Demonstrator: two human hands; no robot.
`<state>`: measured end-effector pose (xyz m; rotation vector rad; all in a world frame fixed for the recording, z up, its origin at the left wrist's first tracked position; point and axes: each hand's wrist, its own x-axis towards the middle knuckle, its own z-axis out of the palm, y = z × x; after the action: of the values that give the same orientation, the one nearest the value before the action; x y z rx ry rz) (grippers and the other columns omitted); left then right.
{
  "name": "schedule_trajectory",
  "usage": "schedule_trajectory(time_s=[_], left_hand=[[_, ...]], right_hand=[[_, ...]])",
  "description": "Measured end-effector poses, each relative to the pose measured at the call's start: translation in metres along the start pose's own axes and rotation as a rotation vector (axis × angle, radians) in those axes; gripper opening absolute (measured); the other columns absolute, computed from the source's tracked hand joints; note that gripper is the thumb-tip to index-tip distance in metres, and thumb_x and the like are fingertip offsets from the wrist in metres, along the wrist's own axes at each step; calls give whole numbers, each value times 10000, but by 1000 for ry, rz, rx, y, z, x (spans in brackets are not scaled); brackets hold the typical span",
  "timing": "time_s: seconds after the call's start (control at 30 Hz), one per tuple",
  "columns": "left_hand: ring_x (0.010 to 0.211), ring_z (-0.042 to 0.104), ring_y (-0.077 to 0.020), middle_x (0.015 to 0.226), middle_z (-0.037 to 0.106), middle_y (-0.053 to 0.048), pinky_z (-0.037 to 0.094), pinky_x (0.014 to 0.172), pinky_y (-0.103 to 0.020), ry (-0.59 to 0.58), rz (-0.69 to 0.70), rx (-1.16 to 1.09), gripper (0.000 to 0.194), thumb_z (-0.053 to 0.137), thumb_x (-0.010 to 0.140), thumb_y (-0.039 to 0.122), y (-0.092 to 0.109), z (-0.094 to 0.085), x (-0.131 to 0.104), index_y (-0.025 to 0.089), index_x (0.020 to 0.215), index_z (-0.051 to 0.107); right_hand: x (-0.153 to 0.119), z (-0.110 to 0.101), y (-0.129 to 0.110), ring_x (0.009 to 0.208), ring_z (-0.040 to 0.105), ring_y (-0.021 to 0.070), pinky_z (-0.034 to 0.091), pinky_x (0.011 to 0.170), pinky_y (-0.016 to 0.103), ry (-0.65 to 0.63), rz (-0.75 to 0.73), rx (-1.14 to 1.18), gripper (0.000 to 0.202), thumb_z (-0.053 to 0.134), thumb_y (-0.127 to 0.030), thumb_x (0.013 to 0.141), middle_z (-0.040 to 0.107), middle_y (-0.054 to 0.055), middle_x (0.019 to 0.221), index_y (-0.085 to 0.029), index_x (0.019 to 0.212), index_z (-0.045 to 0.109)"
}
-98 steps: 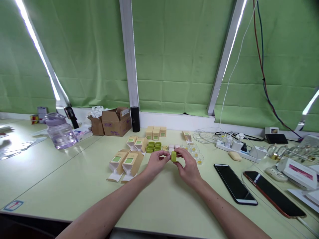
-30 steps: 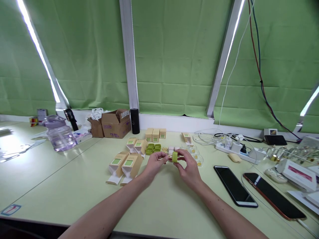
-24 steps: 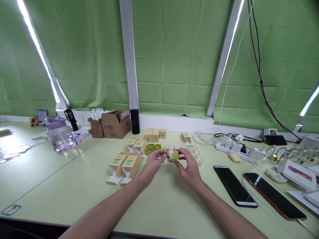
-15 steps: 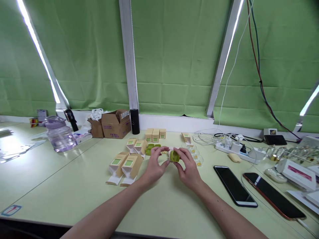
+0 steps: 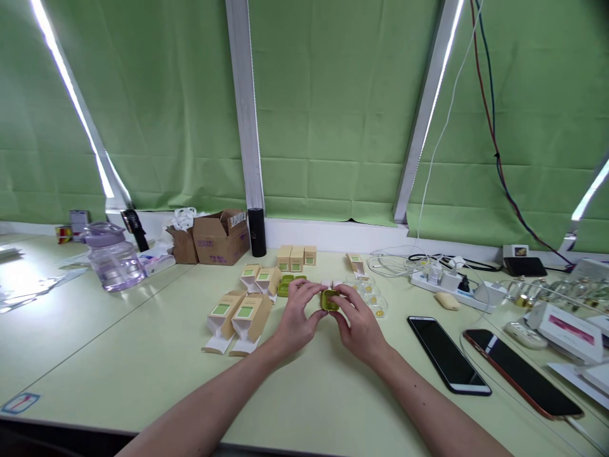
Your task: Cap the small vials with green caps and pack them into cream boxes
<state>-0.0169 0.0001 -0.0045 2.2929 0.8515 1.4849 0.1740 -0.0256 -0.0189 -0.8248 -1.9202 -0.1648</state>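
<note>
A small olive-green open case (image 5: 329, 300) is held up over the table between both hands. My left hand (image 5: 299, 315) grips its left side with thumb and fingers. On the other side my right hand (image 5: 356, 319) pinches it, one finger reaching toward the hollow. What lies inside is too small to make out. Just behind sit more green cases (image 5: 284, 287), partly hidden by my left hand. Clear plastic trays with yellow centres (image 5: 371, 293) lie beyond my right hand. To the left, small cardboard boxes (image 5: 254, 315) lie with their end flaps open.
Several small boxes (image 5: 297, 258) stand at the back. A brown carton (image 5: 221, 238), a black cylinder (image 5: 257, 232) and a purple-lidded jug (image 5: 113, 257) are at left. Two phones (image 5: 448, 355), a power strip (image 5: 451, 287) with cables and glass bottles (image 5: 547, 292) occupy the right.
The green case has shifted slightly left and turned, so its hollow faces me more. My right fingers have moved over its edge. The surrounding boxes and trays stay put.
</note>
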Motion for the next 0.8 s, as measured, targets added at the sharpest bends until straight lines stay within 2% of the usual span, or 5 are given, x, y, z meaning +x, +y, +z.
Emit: schedule_trajectory(time_s=[0.3,0.47,0.67,0.8], left_hand=[[1237,484,-318,1210,700,-107,439,1076,-554,30,7,-14,449,720,840,148,3,0,0,256,1275,684],[1237,481,-313,1204,703,-97,445,1076,-539,33,-8,-31,478,732,820,112,2,0,0,261,1271,686],[1243,476,-299,1217,699,-90,443,1085,-519,28,-27,-48,482,728,827,105,2,1,0,260,1281,680],[1234,479,-300,1210,699,-92,448,1075,-517,28,-24,-51,474,735,825,104,3,0,1,257,1271,686]], right_hand=[[2,0,-3,1134,663,279,626,919,465,7,-28,6,410,466,-86,981,559,168,1349,-258,1327,602],[1,1,-3,1111,665,274,630,895,456,14,-17,14,385,469,-88,983,567,164,1333,-252,1292,627],[0,2,-1,1226,632,289,612,968,479,26,4,9,367,499,-105,982,595,155,1317,-259,1302,589],[0,2,0,1235,636,291,607,982,485,32,-1,17,359,503,-97,976,602,154,1324,-259,1281,599]])
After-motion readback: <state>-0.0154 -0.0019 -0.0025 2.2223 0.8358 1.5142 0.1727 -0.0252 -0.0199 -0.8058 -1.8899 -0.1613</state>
